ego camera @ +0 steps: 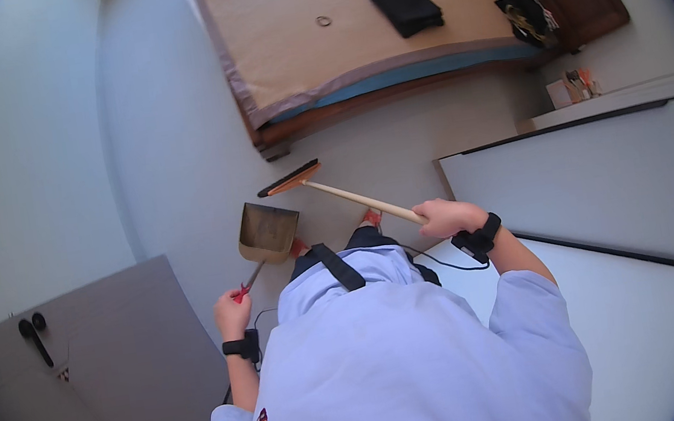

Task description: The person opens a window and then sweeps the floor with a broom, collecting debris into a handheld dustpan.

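My left hand is closed around the red grip of a dustpan, whose beige pan hangs over or rests on the floor, its mouth facing away from me. In my right hand is the pale handle of a broom. The broom's orange head with dark bristles lies beyond the dustpan, a little to its right, and the two do not touch. Both wrists wear black straps with small devices and cables. Whether the bristles touch the floor cannot be told.
A bed with a tan mat stands ahead, bearing a folded black cloth and a small ring. White cabinet fronts are at the right. A grey panel with a black handle is at the left. My feet in red footwear are near the dustpan.
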The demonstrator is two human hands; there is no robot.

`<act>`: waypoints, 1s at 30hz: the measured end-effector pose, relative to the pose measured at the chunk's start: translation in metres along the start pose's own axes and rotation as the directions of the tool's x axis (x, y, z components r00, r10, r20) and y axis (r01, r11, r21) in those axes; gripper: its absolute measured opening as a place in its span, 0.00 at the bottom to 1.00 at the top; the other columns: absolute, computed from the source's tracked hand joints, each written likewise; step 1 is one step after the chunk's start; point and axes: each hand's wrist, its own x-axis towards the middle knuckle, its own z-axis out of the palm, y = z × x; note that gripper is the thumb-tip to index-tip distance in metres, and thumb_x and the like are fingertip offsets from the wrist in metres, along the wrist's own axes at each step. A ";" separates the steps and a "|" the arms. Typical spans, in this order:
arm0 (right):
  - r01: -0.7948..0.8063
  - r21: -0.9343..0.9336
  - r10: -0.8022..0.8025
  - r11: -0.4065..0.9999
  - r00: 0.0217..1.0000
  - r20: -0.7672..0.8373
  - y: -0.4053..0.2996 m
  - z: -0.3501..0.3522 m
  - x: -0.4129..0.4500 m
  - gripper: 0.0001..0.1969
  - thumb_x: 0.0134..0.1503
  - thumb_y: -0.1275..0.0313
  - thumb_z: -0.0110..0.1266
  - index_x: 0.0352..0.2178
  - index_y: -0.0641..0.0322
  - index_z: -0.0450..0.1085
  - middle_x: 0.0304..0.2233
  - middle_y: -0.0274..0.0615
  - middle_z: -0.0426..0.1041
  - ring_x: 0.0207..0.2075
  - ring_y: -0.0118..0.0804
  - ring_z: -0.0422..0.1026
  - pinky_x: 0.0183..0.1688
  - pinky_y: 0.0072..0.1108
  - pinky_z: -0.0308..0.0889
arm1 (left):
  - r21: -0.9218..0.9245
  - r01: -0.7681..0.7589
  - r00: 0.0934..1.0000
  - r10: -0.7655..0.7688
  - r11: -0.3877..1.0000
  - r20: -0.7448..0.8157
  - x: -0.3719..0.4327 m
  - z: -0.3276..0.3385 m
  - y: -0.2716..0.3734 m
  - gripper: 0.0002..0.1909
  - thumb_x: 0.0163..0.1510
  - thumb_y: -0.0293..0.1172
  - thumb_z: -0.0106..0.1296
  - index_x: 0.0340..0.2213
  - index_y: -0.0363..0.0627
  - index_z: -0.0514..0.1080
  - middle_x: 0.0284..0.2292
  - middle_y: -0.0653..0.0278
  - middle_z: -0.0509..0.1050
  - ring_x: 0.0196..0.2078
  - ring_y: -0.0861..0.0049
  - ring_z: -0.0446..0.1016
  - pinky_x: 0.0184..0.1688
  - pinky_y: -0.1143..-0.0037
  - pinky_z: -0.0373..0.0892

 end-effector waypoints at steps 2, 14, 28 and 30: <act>-0.047 -0.049 0.047 0.998 0.999 -0.006 0.039 -0.014 -0.010 0.13 0.41 0.70 0.46 0.30 0.67 0.64 0.24 0.50 0.69 0.27 0.44 0.69 0.28 0.29 0.64 | -0.001 -0.026 0.999 0.026 1.000 0.039 0.012 0.004 0.026 0.15 0.36 0.36 0.50 0.26 0.38 0.72 0.24 0.53 0.73 0.28 0.64 0.73 0.33 0.71 0.68; -0.179 -0.101 0.170 0.979 0.981 -0.092 0.198 -0.140 -0.055 0.11 0.36 0.76 0.41 0.20 0.73 0.68 0.16 0.49 0.69 0.17 0.41 0.69 0.20 0.25 0.64 | 0.106 -0.233 0.963 0.215 0.967 0.160 0.063 0.069 0.221 0.17 0.36 0.37 0.51 0.28 0.39 0.72 0.25 0.55 0.73 0.30 0.64 0.72 0.34 0.72 0.67; -0.225 -0.195 0.224 0.955 0.974 -0.029 0.306 -0.274 -0.047 0.08 0.34 0.73 0.44 0.17 0.67 0.68 0.14 0.44 0.68 0.17 0.39 0.67 0.20 0.25 0.61 | 0.064 -0.524 0.815 0.478 0.849 0.328 0.085 0.141 0.431 0.14 0.36 0.36 0.50 0.26 0.41 0.73 0.24 0.56 0.73 0.27 0.64 0.72 0.33 0.73 0.68; -0.215 -0.184 0.214 0.959 0.976 -0.023 0.329 -0.287 -0.045 0.08 0.34 0.73 0.44 0.16 0.67 0.68 0.14 0.43 0.68 0.16 0.39 0.67 0.20 0.25 0.60 | 0.070 -0.536 0.798 0.478 0.841 0.367 0.087 0.152 0.456 0.14 0.35 0.36 0.49 0.26 0.43 0.73 0.24 0.57 0.73 0.28 0.63 0.72 0.33 0.72 0.68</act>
